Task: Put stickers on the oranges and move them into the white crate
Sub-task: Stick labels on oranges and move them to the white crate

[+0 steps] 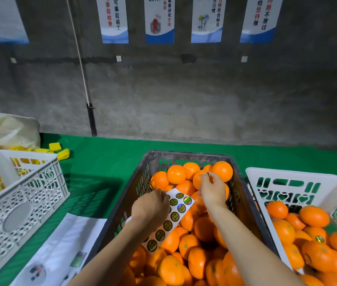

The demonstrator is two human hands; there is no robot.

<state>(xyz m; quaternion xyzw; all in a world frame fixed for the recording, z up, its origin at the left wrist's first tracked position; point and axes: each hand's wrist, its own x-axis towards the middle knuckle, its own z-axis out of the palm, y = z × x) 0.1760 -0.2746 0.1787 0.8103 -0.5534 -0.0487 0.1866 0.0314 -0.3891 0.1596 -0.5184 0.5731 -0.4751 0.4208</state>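
A dark grey crate in the middle is heaped with oranges. My left hand grips a white sticker sheet with several round gold-green stickers over the pile. My right hand pinches a single sticker at its fingertips, against an orange near the far end of the grey crate. The white crate on the right holds several oranges, one of them showing a sticker.
Another white crate stands at the left on the green tabletop, with yellow items inside and behind it. A plastic bag lies at the far left. Printed paper lies at the near left. A concrete wall rises behind.
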